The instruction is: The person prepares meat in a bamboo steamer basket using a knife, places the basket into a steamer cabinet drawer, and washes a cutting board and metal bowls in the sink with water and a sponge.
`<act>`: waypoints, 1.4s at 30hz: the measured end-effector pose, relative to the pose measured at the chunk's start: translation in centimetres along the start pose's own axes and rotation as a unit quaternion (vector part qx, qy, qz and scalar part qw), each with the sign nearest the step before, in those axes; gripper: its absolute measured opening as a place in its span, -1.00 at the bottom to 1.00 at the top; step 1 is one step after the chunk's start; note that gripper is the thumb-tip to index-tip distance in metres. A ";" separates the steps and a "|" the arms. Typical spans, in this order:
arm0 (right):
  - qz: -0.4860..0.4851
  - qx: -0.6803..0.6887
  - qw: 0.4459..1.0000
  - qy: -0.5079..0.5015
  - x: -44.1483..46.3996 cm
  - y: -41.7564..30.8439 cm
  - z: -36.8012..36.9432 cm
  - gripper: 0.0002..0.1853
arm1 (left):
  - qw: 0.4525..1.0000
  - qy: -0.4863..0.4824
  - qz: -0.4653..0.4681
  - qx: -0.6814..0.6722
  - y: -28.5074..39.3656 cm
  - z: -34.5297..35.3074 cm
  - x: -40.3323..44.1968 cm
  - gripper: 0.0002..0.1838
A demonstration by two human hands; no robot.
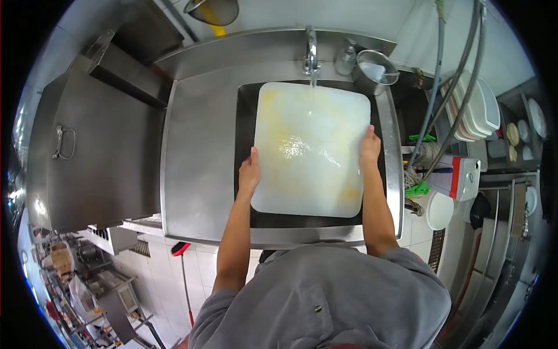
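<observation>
Water from the tap runs onto the big white board over the sink, and our left hand and right hand grip its sides, fingers closed on the edges.

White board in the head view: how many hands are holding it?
2. The left hand grips the left edge of the white board, and the right hand its right edge, over the sink.

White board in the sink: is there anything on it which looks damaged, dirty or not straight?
The white board has uneven yellow patches, clearest near its upper left and lower right, probably stains. It also sits slightly askew to the sink, between the left hand and right hand. No crack is visible.
</observation>
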State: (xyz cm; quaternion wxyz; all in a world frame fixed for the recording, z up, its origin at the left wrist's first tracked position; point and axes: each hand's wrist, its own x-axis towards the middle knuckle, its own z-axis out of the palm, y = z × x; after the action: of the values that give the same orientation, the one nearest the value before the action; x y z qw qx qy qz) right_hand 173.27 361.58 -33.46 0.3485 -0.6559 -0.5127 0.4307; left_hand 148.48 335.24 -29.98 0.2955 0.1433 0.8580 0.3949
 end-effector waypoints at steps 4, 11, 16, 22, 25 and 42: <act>-0.016 -0.032 0.999 0.019 -2.0 -3.1 -6.2 -0.33 | 0.991 -0.005 -0.069 -0.110 3.4 4.1 -0.8 -0.04; 0.020 0.288 0.954 0.076 -5.8 -3.2 -9.7 -0.34 | 0.936 0.020 -0.106 -0.335 3.6 6.2 -0.9 -0.27; -0.145 0.542 0.826 -0.060 -7.2 -3.0 -11.5 -0.55 | 0.788 -0.048 0.227 -0.571 0.1 4.6 1.5 -0.49; -0.311 0.600 0.709 -0.201 -10.5 -9.8 -11.9 -0.59 | 0.702 -0.244 0.086 -0.664 6.0 2.8 -1.0 -0.65; -0.080 0.647 0.749 -0.119 -11.5 -12.8 -11.7 -0.64 | 0.671 -0.284 -0.041 -0.684 6.4 2.6 2.0 -0.67; 0.176 0.176 0.937 -0.246 -0.1 1.1 6.4 -0.19 | 0.919 -0.107 0.141 -0.354 5.4 -5.1 2.3 -0.60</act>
State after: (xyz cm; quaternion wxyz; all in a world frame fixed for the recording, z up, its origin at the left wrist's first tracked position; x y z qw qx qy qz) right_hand 167.74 361.35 -36.89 0.2405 -0.5373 -0.3746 0.7163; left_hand 143.53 336.78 -24.16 0.3587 0.1902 0.5966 0.6922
